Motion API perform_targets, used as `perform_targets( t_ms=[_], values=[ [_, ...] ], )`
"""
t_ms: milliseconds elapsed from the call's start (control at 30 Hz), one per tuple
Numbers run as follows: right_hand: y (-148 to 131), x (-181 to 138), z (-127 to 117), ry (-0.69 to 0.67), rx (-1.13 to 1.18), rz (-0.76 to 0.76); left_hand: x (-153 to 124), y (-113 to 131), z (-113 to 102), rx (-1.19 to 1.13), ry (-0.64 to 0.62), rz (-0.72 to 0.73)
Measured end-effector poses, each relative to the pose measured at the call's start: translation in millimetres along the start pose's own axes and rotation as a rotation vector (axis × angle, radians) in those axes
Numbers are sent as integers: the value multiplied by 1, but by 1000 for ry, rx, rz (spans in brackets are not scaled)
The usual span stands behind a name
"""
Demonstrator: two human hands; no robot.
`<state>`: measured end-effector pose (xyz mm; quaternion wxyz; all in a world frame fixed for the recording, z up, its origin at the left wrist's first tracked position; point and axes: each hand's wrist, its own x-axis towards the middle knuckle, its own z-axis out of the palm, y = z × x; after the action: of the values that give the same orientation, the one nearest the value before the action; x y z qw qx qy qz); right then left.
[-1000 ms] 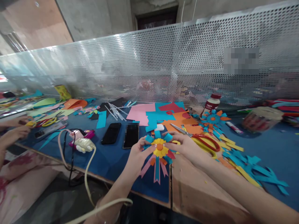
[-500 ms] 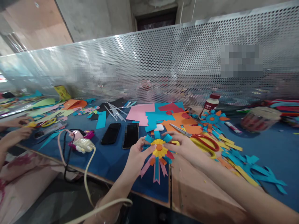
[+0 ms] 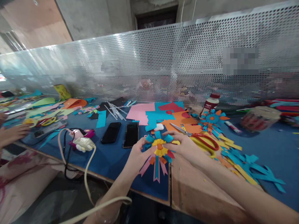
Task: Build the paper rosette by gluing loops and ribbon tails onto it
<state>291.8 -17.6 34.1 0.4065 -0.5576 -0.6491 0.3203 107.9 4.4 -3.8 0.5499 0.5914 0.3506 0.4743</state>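
Over at the blue tabletop (image 3: 112,157), left hand (image 3: 138,155) and right hand (image 3: 185,146) have fingers clamped on opposite sides of a paper flower (image 3: 160,147), scissors (image 3: 195,137) near the right

Paper flower (image 3: 161,151), lower centre of frame: its orange disc (image 3: 159,146) is now buckling (earlier, lying flatter). Co-worker's far hand (image 3: 2,117), left edge: is withdrawing, mostly leaving view.
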Motion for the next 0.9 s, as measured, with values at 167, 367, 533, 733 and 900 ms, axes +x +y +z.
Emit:
perform_targets(
  t_ms=[167, 367, 533, 733, 900],
  values=[
    [-8, -2, -1, -27, -17, 9, 0, 4, 3, 33, 19, -17],
    [-12, -2, -5, -107, -3, 25, 1, -3, -2, 88, 99, 31],
    [-7, -2, -6, -134, -23, 12, 0, -4, -3, 63, 101, 23],
    [0, -5, 5, -36, -223, 23, -1, -3, -2, 109, 121, 61],
    [-1, -5, 11, 12, -137, -38, -1, -5, -2, 116, 110, 63]
  ],
)
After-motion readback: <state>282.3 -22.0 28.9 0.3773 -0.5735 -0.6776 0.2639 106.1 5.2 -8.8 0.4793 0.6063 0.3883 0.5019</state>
